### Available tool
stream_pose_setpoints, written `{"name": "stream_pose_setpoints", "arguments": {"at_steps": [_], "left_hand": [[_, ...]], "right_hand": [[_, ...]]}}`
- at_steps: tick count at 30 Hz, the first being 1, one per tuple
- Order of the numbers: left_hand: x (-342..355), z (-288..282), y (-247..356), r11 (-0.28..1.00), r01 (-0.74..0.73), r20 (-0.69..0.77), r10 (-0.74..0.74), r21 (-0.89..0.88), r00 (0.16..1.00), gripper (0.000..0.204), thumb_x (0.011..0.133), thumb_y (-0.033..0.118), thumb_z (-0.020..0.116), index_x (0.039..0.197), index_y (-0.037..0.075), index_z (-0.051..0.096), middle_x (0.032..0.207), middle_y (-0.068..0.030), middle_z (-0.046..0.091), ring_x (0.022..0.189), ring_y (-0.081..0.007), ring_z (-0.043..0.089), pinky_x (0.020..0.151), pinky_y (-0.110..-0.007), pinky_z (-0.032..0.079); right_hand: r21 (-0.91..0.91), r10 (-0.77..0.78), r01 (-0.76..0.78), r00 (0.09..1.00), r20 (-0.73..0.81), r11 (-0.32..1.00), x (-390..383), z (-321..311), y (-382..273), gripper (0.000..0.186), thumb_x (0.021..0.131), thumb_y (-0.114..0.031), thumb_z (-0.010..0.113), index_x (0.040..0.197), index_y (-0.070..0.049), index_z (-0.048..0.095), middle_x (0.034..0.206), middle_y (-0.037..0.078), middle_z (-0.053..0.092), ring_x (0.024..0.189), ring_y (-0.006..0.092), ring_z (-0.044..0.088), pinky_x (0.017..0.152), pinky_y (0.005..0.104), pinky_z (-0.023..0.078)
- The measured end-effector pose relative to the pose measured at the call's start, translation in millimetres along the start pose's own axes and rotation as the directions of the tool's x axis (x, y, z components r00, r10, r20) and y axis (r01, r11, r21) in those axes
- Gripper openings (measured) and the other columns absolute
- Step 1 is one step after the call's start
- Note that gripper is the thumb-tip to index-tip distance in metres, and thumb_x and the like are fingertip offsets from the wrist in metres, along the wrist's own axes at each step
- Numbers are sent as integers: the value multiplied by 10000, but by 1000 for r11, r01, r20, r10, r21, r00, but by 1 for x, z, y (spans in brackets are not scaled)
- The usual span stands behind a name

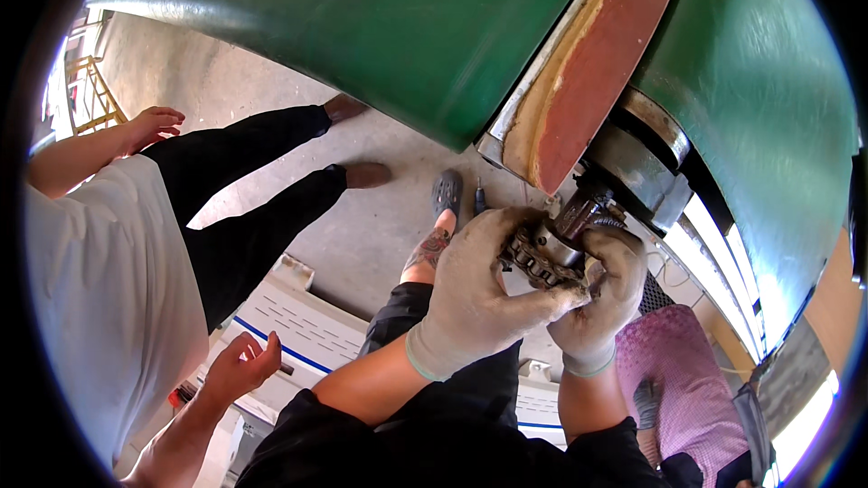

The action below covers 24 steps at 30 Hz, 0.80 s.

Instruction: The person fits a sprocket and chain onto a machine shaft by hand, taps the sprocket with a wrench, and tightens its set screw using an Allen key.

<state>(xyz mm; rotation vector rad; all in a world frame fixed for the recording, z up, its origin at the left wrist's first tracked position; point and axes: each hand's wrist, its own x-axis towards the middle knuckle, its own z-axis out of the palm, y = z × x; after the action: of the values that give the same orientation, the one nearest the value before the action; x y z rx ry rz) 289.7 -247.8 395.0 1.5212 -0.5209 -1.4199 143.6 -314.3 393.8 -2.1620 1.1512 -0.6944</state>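
Both my hands wear greyish-white work gloves with dark grease stains. My left hand [472,282] curls round the left side of a greasy roller chain [535,264], which lies around a sprocket with a shiny steel hub [558,245]. On the other side my right hand [608,296] closes its fingers against the sprocket and chain. Just beyond the hub is a dark, greasy shaft [579,210], leading up to a grey metal housing [638,163]. My fingers hide part of the chain's near side.
Large green curved covers [362,27] and a red-brown panel edge [588,72] overhang the work. At left stands a person in a white shirt [108,280]; another in pink patterned clothing [678,380] is at lower right. A dark tool [480,197] is on the concrete floor.
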Motion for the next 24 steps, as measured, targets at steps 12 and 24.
{"name": "stream_pose_setpoints", "arguments": {"at_steps": [12, 24], "left_hand": [[-5, 20, -3, 990, -69, -20, 72, 122, 997, 714, 669, 54, 896, 1282, -79, 556, 1128, -135, 678, 1004, -164, 673, 886, -320, 559], [-1, 0, 0, 995, -15, -32, 18, 94, 999, 708, 669, 299, 906, 1223, -39, 625, 1069, -169, 677, 960, -294, 690, 877, -385, 546]], "right_hand": [[89, 53, -41, 989, -138, 995, -28, 12, 20, 324, 812, -209, 808, 1011, 4, 668, 1035, 187, 748, 932, 351, 722, 866, 432, 556], [135, 55, -46, 996, -67, 990, -18, 13, 11, 434, 637, -46, 748, 1066, -29, 680, 1075, 139, 747, 947, 334, 716, 842, 425, 524]]}}
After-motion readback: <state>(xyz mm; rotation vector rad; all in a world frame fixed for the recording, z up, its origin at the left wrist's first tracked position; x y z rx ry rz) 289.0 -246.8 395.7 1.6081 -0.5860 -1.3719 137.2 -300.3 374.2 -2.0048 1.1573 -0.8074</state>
